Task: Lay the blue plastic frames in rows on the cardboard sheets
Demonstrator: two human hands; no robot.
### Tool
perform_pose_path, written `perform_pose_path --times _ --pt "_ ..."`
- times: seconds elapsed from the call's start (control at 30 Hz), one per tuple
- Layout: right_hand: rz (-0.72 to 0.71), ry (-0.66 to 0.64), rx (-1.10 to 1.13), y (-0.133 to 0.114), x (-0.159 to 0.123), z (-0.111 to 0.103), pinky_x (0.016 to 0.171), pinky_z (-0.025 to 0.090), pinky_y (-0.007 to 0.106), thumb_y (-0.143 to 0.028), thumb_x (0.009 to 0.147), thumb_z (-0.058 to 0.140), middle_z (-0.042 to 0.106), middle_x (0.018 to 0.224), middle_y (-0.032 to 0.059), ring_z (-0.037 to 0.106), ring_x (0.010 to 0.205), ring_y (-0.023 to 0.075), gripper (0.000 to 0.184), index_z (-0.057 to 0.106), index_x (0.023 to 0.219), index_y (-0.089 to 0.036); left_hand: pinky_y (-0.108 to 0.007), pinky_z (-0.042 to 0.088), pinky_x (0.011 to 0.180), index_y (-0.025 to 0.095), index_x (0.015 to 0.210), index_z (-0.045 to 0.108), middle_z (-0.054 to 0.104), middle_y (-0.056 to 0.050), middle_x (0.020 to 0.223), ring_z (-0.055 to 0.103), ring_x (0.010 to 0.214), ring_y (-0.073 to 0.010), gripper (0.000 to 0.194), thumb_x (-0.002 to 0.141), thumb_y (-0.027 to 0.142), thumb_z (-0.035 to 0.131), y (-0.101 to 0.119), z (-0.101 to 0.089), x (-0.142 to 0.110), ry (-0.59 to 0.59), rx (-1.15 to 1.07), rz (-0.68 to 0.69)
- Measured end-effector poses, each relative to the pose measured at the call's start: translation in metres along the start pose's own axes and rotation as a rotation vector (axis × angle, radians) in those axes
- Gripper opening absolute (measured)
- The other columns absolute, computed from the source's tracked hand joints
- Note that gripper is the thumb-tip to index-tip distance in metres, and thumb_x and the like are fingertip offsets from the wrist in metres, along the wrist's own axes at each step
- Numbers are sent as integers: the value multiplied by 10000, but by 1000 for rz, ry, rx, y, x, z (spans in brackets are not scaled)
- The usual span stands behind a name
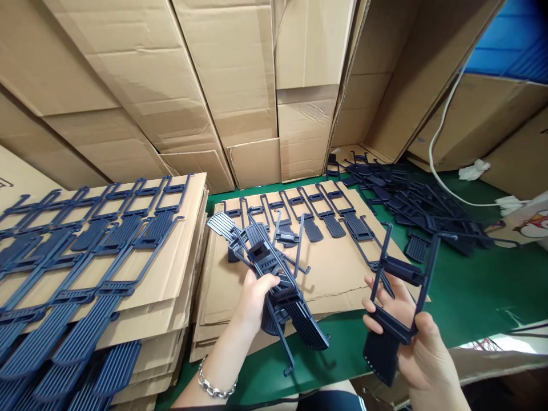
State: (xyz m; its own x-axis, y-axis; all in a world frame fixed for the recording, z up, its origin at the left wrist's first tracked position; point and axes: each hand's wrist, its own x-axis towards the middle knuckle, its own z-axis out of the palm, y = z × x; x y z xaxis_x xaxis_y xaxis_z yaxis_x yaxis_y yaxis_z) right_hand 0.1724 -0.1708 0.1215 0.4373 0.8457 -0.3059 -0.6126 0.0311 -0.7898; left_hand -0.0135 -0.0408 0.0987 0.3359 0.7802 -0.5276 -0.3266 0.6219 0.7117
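My left hand (256, 302) is closed around a bunch of dark blue plastic frame parts (274, 268), which point in different directions above the cardboard. In my right hand (422, 342) is a single dark blue plastic frame part (402, 271), with two hooked arms upward and a flat paddle end downward. The fingers reach behind its frame, and the thumb presses its right side. Between and behind my hands, a row of similar parts (329, 220) lies on a cardboard sheet (338, 274). The held bunch hides some of that row.
At the left stands a stack of cardboard sheets (171, 308) topped with rows of the same parts (107, 245). A loose heap of parts (411, 197) lies on the green table (492, 291) at right. Cardboard boxes (240, 74) wall the back; a white cable (436, 137) hangs at right.
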Motion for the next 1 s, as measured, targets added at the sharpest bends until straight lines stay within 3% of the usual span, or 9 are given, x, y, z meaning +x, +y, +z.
perform_pose_path --times 0.13,0.3,0.37,0.43,0.5,0.57,0.8,1.0 --pt "37 -37 -207 -7 13 7 434 357 180 -486 596 672 424 1175 110 433 615 85 720 393 1226 -278 -307 494 588 147 827 492 618 -14 683 590 623 -168 280 563 164 585 -2 -3 4 48 20 -9" --pt "68 105 -767 -6 24 13 433 364 191 -419 658 640 405 1217 109 460 575 70 744 315 1302 -238 -320 492 510 155 843 469 607 -5 641 587 579 -183 282 577 158 565 -2 -2 7 69 52 -45" --pt "23 153 -950 -2 27 12 526 432 232 -470 675 595 437 1172 106 520 687 126 699 384 1275 -182 -335 490 487 160 839 459 602 -3 614 586 552 -193 274 582 161 555 -1 -1 6 78 44 -68" --pt "-33 203 -1153 1 30 9 719 456 290 -515 682 554 454 1136 103 523 875 191 669 455 1227 -139 -347 493 498 159 843 456 607 -10 621 595 563 -205 275 589 167 558 0 0 6 75 40 -65" --pt "-67 257 -1353 3 32 8 886 386 329 -542 690 517 448 1127 100 464 1018 223 662 486 1203 -125 -355 498 531 153 866 461 618 -26 663 606 604 -215 292 598 183 575 0 -1 5 69 49 -45" --pt "-56 281 -1494 5 35 8 949 329 336 -553 701 481 437 1119 107 423 1076 231 673 486 1206 -108 -370 502 585 144 904 467 625 -43 705 613 658 -227 332 609 215 603 -2 -2 6 65 54 -48" --pt "11 244 -1661 7 37 16 898 366 289 -432 725 408 389 1107 130 482 980 203 676 390 1268 -29 -384 492 668 124 962 479 637 -70 760 615 727 -231 391 625 252 629 -4 -5 8 56 45 -55" --pt "4 313 -1677 4 44 20 929 326 312 -507 733 371 423 1064 138 439 1042 240 672 467 1216 -49 -373 498 621 120 980 485 636 -68 743 615 684 -226 409 619 247 629 -1 -2 6 45 2 -52"
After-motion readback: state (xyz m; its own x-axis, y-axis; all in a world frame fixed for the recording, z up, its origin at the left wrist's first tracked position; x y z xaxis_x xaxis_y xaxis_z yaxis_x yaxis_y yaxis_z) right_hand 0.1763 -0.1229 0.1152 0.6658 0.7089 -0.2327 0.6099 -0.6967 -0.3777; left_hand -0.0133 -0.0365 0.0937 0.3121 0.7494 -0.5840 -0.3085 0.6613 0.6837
